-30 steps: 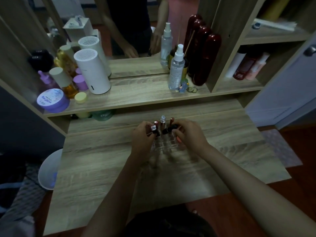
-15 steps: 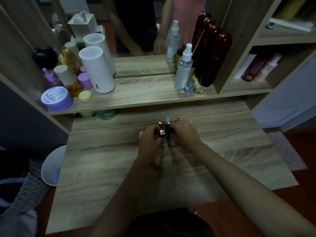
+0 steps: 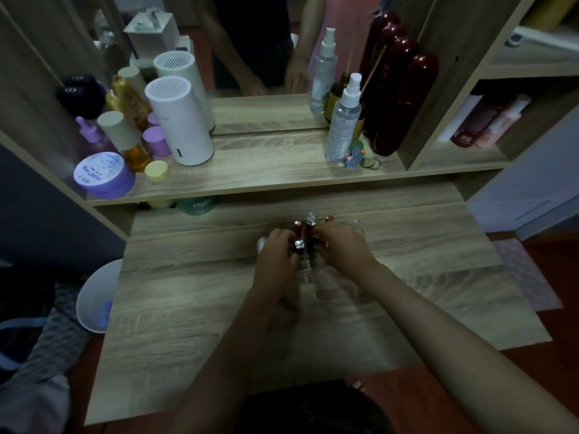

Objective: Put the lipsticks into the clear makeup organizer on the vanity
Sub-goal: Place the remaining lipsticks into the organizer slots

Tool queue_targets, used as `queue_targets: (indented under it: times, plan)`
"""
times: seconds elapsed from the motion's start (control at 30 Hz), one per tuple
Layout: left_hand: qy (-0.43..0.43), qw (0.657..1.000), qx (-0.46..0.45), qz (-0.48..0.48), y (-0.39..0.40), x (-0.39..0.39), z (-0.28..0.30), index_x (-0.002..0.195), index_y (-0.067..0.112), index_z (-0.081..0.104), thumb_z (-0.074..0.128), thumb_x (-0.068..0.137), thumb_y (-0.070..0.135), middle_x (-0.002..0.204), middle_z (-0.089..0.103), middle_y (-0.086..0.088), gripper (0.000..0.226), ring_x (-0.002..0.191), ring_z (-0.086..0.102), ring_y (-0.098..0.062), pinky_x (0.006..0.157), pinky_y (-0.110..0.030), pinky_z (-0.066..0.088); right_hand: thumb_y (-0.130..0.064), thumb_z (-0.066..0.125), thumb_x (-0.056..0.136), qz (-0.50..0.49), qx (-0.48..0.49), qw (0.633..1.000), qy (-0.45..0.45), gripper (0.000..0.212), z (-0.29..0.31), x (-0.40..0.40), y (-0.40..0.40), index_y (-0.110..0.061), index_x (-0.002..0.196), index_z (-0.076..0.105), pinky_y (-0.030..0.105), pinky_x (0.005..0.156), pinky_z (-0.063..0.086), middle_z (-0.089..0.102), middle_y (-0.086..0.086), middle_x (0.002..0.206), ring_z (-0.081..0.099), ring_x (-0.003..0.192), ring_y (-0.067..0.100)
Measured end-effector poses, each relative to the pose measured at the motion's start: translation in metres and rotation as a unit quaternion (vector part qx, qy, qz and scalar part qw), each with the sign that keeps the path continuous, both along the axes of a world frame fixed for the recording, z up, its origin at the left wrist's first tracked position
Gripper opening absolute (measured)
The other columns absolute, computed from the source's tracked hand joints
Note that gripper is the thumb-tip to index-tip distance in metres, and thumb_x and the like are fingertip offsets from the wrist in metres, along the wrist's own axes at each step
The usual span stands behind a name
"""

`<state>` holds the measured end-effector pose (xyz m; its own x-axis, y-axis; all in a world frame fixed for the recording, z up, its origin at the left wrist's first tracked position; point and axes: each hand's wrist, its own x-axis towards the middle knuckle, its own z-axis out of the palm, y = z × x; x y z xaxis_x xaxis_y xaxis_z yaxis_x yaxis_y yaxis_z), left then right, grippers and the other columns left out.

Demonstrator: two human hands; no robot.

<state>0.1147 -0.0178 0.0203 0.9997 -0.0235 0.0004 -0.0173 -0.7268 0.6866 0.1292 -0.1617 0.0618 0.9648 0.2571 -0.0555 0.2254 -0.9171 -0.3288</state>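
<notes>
The clear makeup organizer [image 3: 308,272] stands on the wooden vanity top [image 3: 194,296], mostly hidden by my hands. Three lipsticks stand upright in it. A red one with a silver end [image 3: 297,234] is on the left, a clear-capped one [image 3: 311,219] is in the middle, and only the tip of a third [image 3: 329,218] shows on the right. My left hand [image 3: 275,260] pinches the red lipstick from the left. My right hand [image 3: 343,249] closes on a dark lipstick [image 3: 312,242] just right of it. The two hands' fingertips almost meet.
The raised shelf behind carries a white cylinder [image 3: 180,120], a purple jar [image 3: 101,175], an amber bottle [image 3: 134,151] and a spray bottle [image 3: 343,117]. Dark red bottles [image 3: 404,101] stand by the divider. A mirror is behind. A white bin [image 3: 94,296] sits on the floor at left.
My hands have drawn closer together over the organizer, from either side of it to the lipsticks in its middle. The view has shifted slightly.
</notes>
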Motion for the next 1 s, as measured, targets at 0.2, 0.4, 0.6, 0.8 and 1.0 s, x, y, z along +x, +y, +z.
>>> queue_targets:
  times: [0.2, 0.4, 0.6, 0.8, 1.0]
  plan:
    - [-0.035, 0.999, -0.032, -0.007, 0.007, 0.006, 0.014, 0.092, 0.008, 0.059, 0.075, 0.069, 0.015, 0.096, 0.052, -0.007, 0.030, 0.082, 0.053, -0.018, 0.070, -0.028, 0.044, -0.015, 0.066, 0.080, -0.040, 0.082, 0.993, -0.072, 0.012, 0.022, 0.006, -0.019, -0.014, 0.092, 0.063, 0.036, 0.071, 0.049, 0.068, 0.008, 0.090, 0.062, 0.086, 0.028]
    - [-0.064, 0.996, -0.045, -0.044, -0.005, 0.023, 0.040, 0.112, 0.014, 0.056, 0.068, 0.078, 0.022, 0.111, 0.058, -0.008, 0.037, 0.100, 0.055, -0.017, 0.090, -0.034, 0.049, -0.011, 0.062, 0.085, -0.039, 0.067, 0.997, -0.023, 0.019, 0.021, 0.020, -0.017, -0.013, 0.104, 0.067, 0.032, 0.077, 0.051, 0.072, 0.009, 0.101, 0.064, 0.096, 0.026]
    - [-0.050, 0.997, -0.021, -0.054, -0.011, 0.030, 0.048, 0.103, 0.014, 0.061, 0.063, 0.083, 0.017, 0.100, 0.069, -0.008, 0.021, 0.092, 0.063, -0.018, 0.088, -0.044, 0.053, -0.009, 0.056, 0.087, -0.039, 0.072, 0.996, -0.019, 0.017, 0.023, 0.023, -0.012, -0.015, 0.095, 0.071, 0.044, 0.080, 0.056, 0.074, 0.007, 0.094, 0.067, 0.090, 0.022]
    - [-0.057, 0.996, -0.028, -0.059, -0.012, 0.030, 0.048, 0.101, 0.012, 0.062, 0.061, 0.083, 0.016, 0.098, 0.070, -0.010, 0.018, 0.091, 0.064, -0.020, 0.089, -0.046, 0.052, -0.009, 0.055, 0.088, -0.035, 0.048, 0.998, -0.020, 0.019, 0.025, 0.025, -0.014, -0.014, 0.098, 0.070, 0.045, 0.082, 0.054, 0.072, 0.011, 0.100, 0.064, 0.096, 0.027]
    - [-0.060, 0.996, -0.041, -0.054, -0.011, 0.030, 0.047, 0.103, 0.012, 0.060, 0.061, 0.084, 0.016, 0.099, 0.069, -0.009, 0.020, 0.090, 0.063, -0.019, 0.088, -0.046, 0.052, -0.012, 0.055, 0.089, -0.029, 0.043, 0.998, -0.019, 0.020, 0.025, 0.024, -0.018, -0.012, 0.105, 0.067, 0.046, 0.084, 0.052, 0.071, 0.013, 0.105, 0.062, 0.100, 0.028]
